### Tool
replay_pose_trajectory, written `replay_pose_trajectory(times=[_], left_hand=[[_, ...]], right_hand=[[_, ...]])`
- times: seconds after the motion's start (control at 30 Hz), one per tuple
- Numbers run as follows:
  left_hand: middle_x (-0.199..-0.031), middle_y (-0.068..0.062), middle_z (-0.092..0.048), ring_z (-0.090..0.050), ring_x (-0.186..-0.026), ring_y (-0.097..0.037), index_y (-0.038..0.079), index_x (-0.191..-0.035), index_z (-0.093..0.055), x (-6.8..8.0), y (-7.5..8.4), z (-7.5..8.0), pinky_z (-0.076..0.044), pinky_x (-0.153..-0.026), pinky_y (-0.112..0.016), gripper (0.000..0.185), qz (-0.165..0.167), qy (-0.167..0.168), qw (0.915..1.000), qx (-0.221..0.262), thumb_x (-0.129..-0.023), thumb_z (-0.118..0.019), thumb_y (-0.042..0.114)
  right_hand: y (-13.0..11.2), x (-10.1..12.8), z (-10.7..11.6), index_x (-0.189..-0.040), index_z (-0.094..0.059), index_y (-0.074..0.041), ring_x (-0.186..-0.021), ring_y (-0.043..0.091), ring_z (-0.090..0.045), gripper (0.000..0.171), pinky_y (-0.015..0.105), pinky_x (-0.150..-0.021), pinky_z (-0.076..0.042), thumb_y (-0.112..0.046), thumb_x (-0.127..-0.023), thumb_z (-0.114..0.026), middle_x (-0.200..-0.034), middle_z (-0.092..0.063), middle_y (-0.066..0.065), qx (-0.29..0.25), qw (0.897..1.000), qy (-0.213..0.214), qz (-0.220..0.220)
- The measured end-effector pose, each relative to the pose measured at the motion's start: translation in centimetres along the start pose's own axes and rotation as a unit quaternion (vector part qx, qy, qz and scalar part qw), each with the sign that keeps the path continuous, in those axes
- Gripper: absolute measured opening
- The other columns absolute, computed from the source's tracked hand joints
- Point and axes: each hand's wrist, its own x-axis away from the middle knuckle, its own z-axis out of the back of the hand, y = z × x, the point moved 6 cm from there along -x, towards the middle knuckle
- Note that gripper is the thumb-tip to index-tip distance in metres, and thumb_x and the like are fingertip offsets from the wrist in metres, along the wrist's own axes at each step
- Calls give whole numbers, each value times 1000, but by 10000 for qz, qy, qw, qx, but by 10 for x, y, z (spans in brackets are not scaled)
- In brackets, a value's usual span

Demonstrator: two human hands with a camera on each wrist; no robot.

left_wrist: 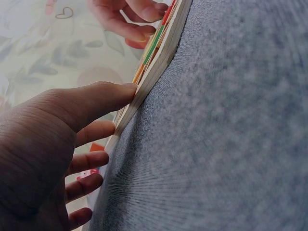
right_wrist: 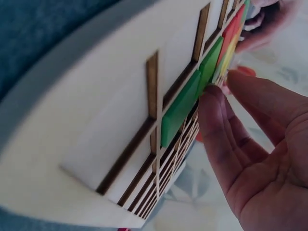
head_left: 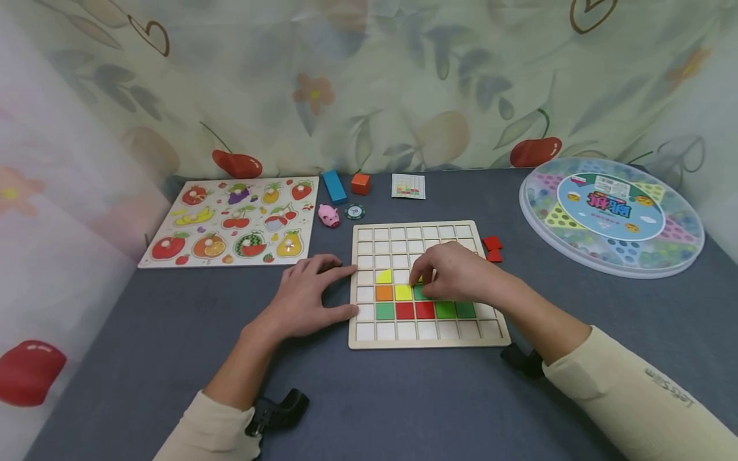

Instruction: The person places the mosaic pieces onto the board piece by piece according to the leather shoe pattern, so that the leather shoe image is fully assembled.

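Seating yellow tile in grid board | right hand pinching tile | left hand flat, fingers straight, bracing edge | next: press flush (likely)

A grey-blue table stands before floral, cherry-printed curtains.

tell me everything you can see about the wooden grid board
The wooden grid board is a pale, square tray lying flat on the grey table, divided by thin slats into small square cells. Most cells are bare; a cluster near the middle holds yellow, orange, red and green tiles. The left hand rests open against its left edge, and the right hand lies over the middle cells, fingertips at a tile.
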Motion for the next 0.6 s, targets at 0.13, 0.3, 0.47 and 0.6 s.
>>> replay_pose_trajectory(times=[0.13,0.3,0.47,0.6], left_hand=[[-152,-10,-46,-37,-142,-33,29,-152,-54,0,1,-1,-26,-115,-62,71,3,-6,10000,-14,-88,-75,51],[-152,-10,-46,-38,-141,-33,29,-152,-54,0,1,-1,-26,-115,-62,71,21,28,10000,-33,-88,-76,51],[-152,-10,-46,-38,-141,-33,28,-152,-54,0,-1,-1,-27,-114,-62,71,35,45,10000,-45,-87,-77,51],[-152,-10,-46,-38,-141,-33,29,-152,-54,-1,-2,-2,-27,-114,-62,72,37,36,10000,-43,-87,-76,52]], right_hand=[[7,7,5,-102,-80,-14,-86,17,-64,18,32,-77,-52,-5,-89,-71,-91,-73,-1,-420,9989,45,-190],[25,17,20,-106,-79,-14,-89,19,-64,16,32,-75,-51,-9,-92,-72,-96,-74,1,-530,9969,290,-504],[48,27,34,-109,-78,-11,-86,19,-63,19,32,-73,-51,-9,-91,-73,-98,-75,2,-346,9955,518,-714],[67,32,43,-112,-77,-9,-86,20,-61,21,34,-73,-49,-12,-91,-74,-101,-74,5,-151,9945,630,-826]])
